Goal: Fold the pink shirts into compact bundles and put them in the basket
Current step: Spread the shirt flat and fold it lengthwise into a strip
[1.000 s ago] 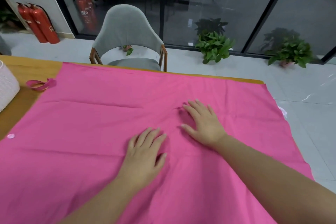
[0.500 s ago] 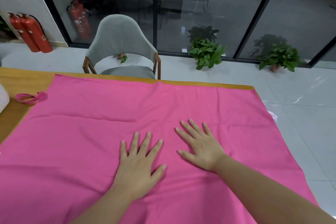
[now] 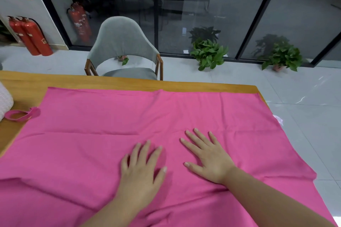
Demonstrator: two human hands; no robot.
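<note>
A large pink shirt (image 3: 103,134) lies spread flat over most of the wooden table (image 3: 25,81), its right edge hanging past the table's side. My left hand (image 3: 142,167) lies flat on the fabric near the middle, fingers straight and slightly spread. Just to its right, my right hand (image 3: 208,156) presses flat on the cloth as well, fingers splayed. A thin pink loop (image 3: 20,115) of fabric rests on the bare wood at the left. Only a sliver of the white woven basket (image 3: 4,101) shows at the left edge.
A grey chair (image 3: 123,49) with wooden arms stands behind the table's far edge. Beyond it are glass walls, two potted plants (image 3: 208,53) on the tiled floor, and red fire extinguishers (image 3: 31,37) at the left.
Both hands slid back toward me over the fabric, staying flat. The camera tilted up, so the table's far edge and the chair sit lower in view.
</note>
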